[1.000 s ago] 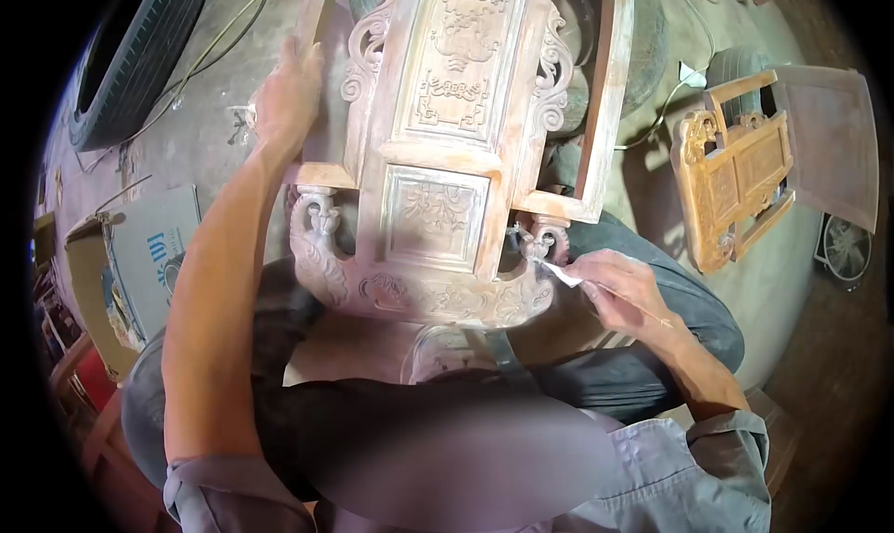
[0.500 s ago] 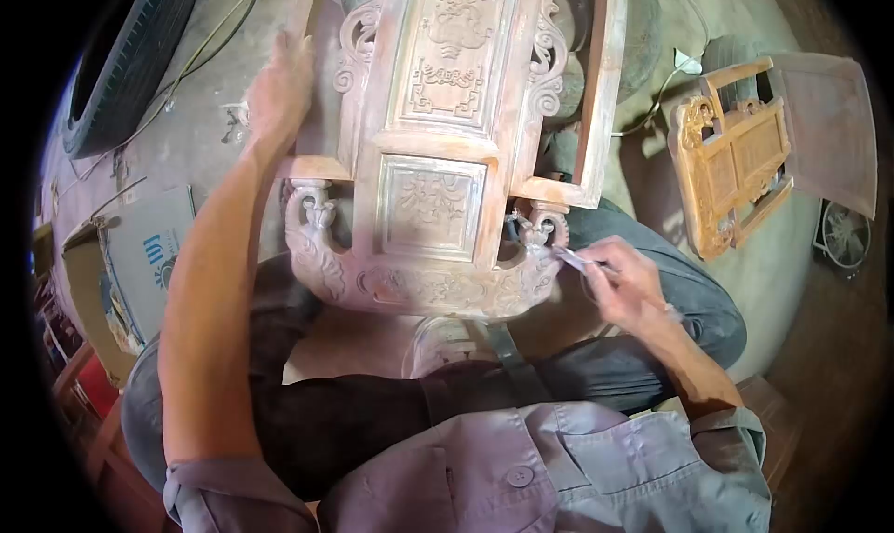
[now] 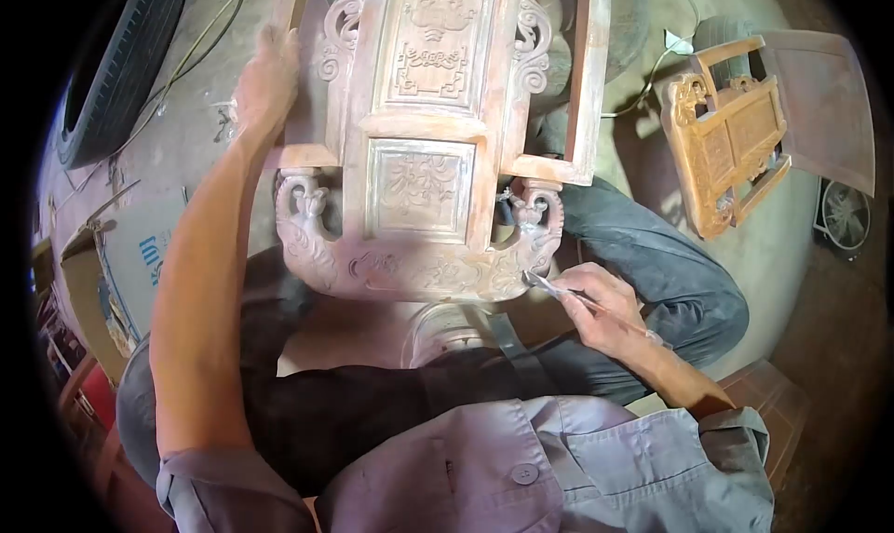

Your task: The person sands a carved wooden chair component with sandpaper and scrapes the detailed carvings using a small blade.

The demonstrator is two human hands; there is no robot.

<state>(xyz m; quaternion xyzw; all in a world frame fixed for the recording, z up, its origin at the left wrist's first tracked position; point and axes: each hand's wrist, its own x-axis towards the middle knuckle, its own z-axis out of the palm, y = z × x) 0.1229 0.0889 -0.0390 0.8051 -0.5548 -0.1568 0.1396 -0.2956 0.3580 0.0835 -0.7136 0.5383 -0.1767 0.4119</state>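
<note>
A pale carved wooden panel (image 3: pixel 424 190) with scrollwork and side frames lies in front of me, its curved carved edge toward my lap. At the panel's left side frame, my left hand (image 3: pixel 266 84) is closed round the bar, with the fingertips partly hidden. My right hand (image 3: pixel 605 311) pinches a thin tool (image 3: pixel 582 300) with a pale, pointed end. That tip touches the lower right corner of the carved edge, below the small pierced scroll (image 3: pixel 533 209). The tool's shaft runs back over the hand toward the wrist.
A tire (image 3: pixel 126 67) lies at the upper left, with cables beside it. An open cardboard box (image 3: pixel 93 296) is on the left. Another carved wooden frame (image 3: pixel 731 151) leans at the right, near a fan (image 3: pixel 845 215). A round stand (image 3: pixel 447 333) shows under the panel.
The tool tip has moved down from the pierced scroll to the corner of the carved edge, with my right hand. The panel and my left hand sit slightly higher and farther left in view.
</note>
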